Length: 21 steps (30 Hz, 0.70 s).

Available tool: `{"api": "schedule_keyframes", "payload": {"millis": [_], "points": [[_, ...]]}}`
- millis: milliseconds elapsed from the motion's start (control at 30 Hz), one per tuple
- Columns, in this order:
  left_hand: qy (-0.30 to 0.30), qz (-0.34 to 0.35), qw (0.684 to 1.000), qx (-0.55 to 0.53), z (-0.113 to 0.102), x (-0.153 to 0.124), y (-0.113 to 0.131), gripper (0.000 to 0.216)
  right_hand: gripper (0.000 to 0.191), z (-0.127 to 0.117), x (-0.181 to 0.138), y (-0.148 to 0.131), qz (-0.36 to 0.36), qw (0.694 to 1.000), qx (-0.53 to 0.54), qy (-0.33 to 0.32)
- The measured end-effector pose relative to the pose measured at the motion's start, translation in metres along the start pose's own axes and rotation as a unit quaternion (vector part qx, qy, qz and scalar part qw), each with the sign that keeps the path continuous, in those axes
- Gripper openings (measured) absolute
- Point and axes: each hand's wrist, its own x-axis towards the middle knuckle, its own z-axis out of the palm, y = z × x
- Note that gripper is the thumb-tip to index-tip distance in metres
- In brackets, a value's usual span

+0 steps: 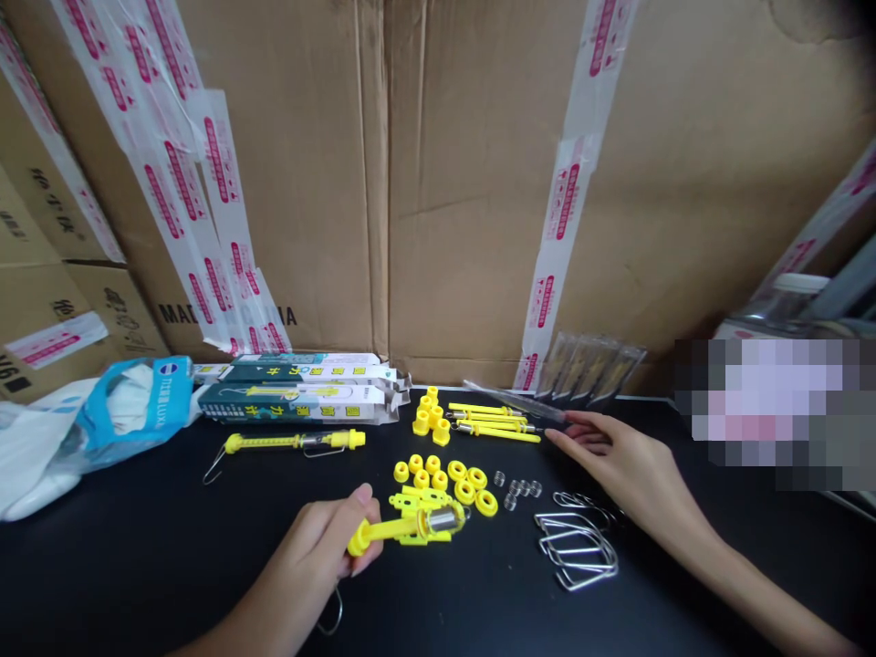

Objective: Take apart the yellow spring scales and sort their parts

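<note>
My left hand (332, 538) is closed around the yellow end of a partly assembled spring scale (401, 527). Its metal coil points right, and a wire hook (333, 613) hangs below the hand. At the right, my right hand (609, 452) pinches the near end of a clear plastic tube (515, 400). Just left of those fingertips lie several yellow rods (496, 424), some with springs. Yellow flat pieces (421, 500) lie partly hidden behind the held scale. Beyond them are yellow caps (431, 418), small yellow collars (416, 465) and yellow rings (485, 503).
A complete spring scale (294, 442) lies at left before printed boxes (294, 401). Clear tubes (595, 370) stand at the back. Small springs (525, 488) and bent wire hooks (578, 547) lie at right. A blue tissue pack (137, 411) sits far left; large cardboard boxes (465, 201) stand behind.
</note>
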Motion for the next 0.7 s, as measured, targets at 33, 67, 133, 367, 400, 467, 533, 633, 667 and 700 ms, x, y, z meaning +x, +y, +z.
{"api": "schedule_keyframes", "payload": {"millis": [33, 67, 133, 367, 400, 467, 533, 633, 667, 700], "points": [[-0.001, 0.000, 1.000, 0.000, 0.000, 0.000, 0.000, 0.058, 0.051, 0.000, 0.000, -0.002, -0.005, 1.000, -0.005, -0.001], [-0.002, 0.000, 1.000, 0.001, 0.001, 0.000, 0.000, 0.058, 0.052, -0.001, 0.000, -0.003, -0.010, 1.000, -0.010, -0.002], [-0.003, 0.006, 1.000, 0.002, 0.001, 0.001, -0.003, 0.059, 0.054, -0.001, 0.000, -0.004, -0.023, 1.000, -0.021, -0.001], [0.011, 0.040, 0.999, 0.017, 0.001, 0.013, -0.021, 0.065, 0.067, 0.003, -0.001, -0.004, -0.095, 0.992, -0.077, 0.014], [0.015, 0.044, 0.999, 0.016, 0.001, 0.014, -0.022, 0.064, 0.066, 0.004, -0.001, -0.004, -0.110, 0.990, -0.089, 0.010], [0.019, 0.045, 0.999, 0.013, 0.001, 0.015, -0.024, 0.063, 0.063, 0.005, -0.002, -0.005, -0.135, 0.984, -0.112, -0.003], [0.018, 0.047, 0.999, 0.013, 0.001, 0.015, -0.025, 0.062, 0.061, 0.006, -0.002, -0.004, -0.152, 0.979, -0.132, -0.017], [0.016, 0.054, 0.998, 0.018, 0.001, 0.014, -0.025, 0.063, 0.058, 0.008, -0.001, -0.001, -0.164, 0.975, -0.147, -0.031], [0.017, 0.054, 0.998, 0.019, 0.001, 0.013, -0.026, 0.064, 0.057, 0.009, -0.001, 0.000, -0.166, 0.974, -0.150, -0.031], [0.019, 0.053, 0.998, 0.019, 0.001, 0.013, -0.026, 0.064, 0.056, 0.009, 0.000, 0.000, -0.168, 0.974, -0.152, -0.029]]}}
